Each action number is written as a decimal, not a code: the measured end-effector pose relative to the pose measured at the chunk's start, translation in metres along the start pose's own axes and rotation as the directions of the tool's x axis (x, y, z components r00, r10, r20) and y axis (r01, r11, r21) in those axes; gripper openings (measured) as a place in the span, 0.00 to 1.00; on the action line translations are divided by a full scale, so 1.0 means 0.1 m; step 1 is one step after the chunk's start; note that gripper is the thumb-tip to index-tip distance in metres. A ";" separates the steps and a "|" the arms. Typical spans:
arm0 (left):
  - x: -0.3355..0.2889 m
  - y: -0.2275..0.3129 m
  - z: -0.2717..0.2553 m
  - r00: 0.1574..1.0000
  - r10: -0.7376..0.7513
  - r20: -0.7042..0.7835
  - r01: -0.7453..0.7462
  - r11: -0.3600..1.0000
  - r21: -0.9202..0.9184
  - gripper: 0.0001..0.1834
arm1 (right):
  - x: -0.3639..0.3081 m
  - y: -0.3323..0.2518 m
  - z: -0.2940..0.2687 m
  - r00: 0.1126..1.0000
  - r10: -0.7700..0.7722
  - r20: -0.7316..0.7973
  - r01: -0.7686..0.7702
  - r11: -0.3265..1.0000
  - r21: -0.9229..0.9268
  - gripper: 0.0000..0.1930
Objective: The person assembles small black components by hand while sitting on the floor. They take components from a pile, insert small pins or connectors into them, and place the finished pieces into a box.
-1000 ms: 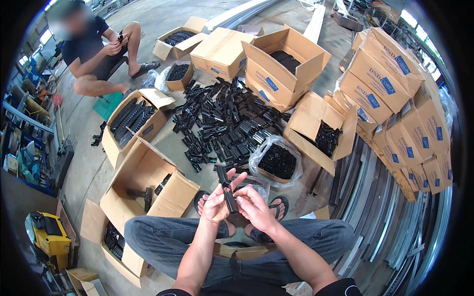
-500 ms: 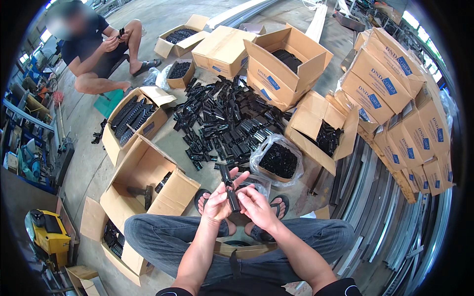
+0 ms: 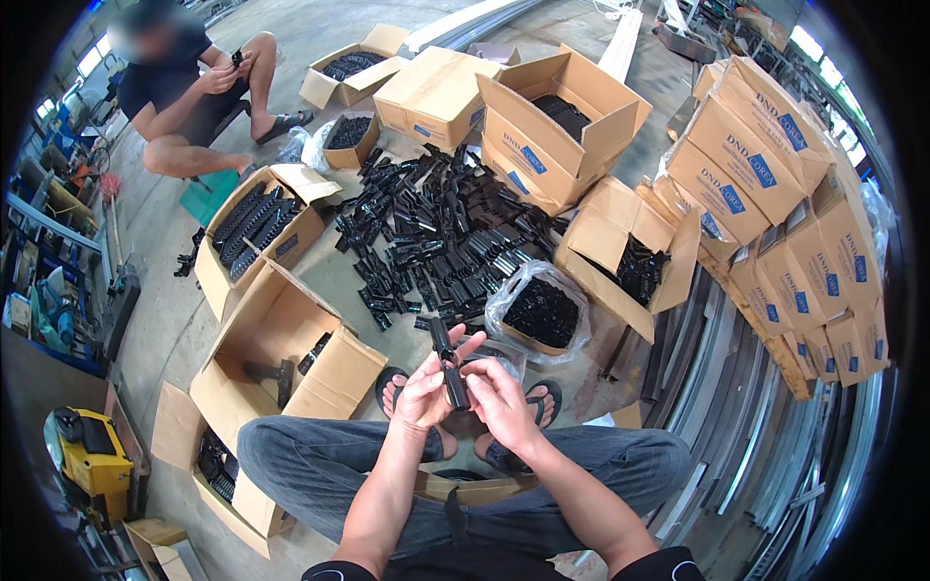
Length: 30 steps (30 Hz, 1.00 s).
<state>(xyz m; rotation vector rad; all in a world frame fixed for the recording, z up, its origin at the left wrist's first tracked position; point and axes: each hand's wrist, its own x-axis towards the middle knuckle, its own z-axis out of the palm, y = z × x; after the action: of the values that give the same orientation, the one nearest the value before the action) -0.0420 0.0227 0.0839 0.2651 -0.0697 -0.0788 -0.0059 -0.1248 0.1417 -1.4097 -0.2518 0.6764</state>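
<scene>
Carton (image 3: 601, 289) holds black pieces (image 3: 639, 273); hands (image 3: 418, 407) hold part (image 3: 455, 388).

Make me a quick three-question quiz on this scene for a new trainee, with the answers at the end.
1. True or false: the left hand and right hand both touch the same black piece.
2. What lies on the floor just beyond the hands? (A) a pile of black parts; (B) a coiled garden hose; (C) a row of glass bottles.
3. Fill in: the yellow equipment stands toward the picture's ____ edge.

Key: 1. True. 2. A. 3. Left.
</scene>
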 end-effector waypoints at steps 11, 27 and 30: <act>0.00 0.01 0.00 0.998 -0.003 0.062 0.006 0.999 -0.041 0.45 | -0.02 -0.07 -0.03 0.999 0.034 0.001 -0.034 0.999 -0.026 0.10; 0.02 -0.04 0.07 0.997 0.022 -0.074 -0.021 1.000 0.016 0.48 | 0.03 0.05 -0.10 0.998 -0.058 0.007 0.059 0.991 -0.121 0.17; 0.01 0.00 -0.03 1.000 -0.001 -0.024 0.001 1.000 -0.013 0.48 | 0.01 0.03 -0.03 0.998 -0.069 -0.001 0.068 0.995 -0.077 0.17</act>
<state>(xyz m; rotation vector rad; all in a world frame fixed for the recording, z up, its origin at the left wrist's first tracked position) -0.0408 0.0234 0.0815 0.2532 -0.0456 -0.0773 -0.0041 -0.1270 0.1382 -1.4695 -0.3246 0.6129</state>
